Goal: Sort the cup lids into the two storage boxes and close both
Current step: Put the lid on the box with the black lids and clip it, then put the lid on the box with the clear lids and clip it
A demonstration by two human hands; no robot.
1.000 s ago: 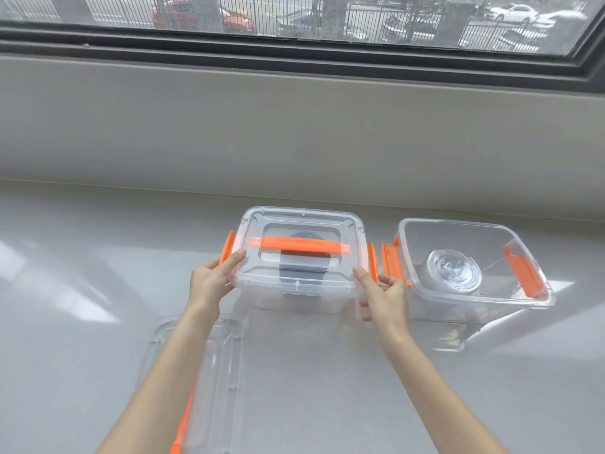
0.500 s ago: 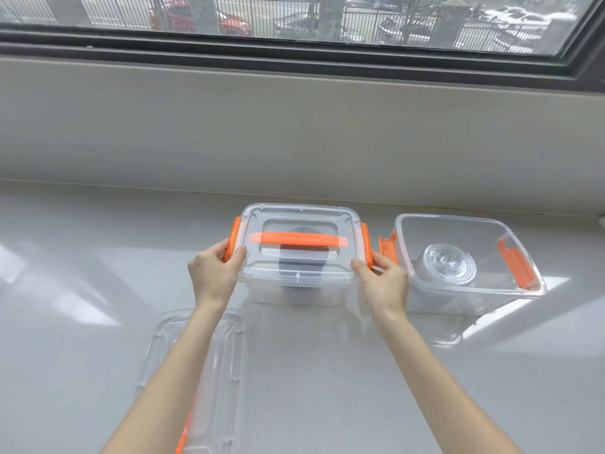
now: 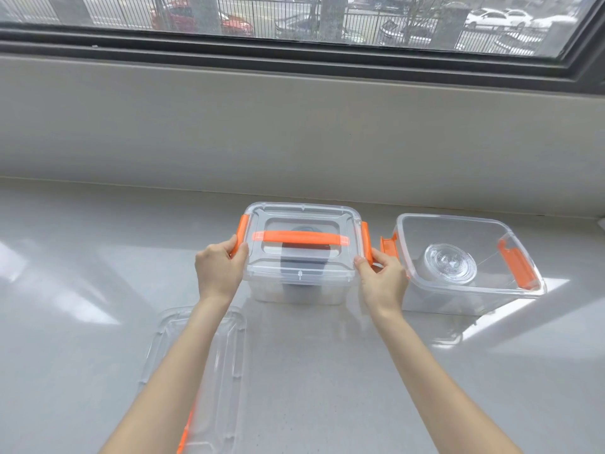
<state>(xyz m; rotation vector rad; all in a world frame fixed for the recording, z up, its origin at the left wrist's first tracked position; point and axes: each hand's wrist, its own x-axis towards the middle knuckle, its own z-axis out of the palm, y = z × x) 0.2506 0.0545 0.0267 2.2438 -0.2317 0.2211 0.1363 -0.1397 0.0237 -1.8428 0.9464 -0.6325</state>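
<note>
- A loose clear lid lies on the tabletop, lower left; an open box sits right of centre.
- Left hand and right hand each press an orange latch on the lidded box, fingers curled round.

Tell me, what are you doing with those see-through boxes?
A person is closing the left box, which has dark cup lids inside and its cover on. The left hand presses the orange side clip on one side, and the right hand presses the other clip. The right box is open, with clear cup lids in it and its clips hanging loose. Its cover lies on the counter, under the left forearm.
</note>
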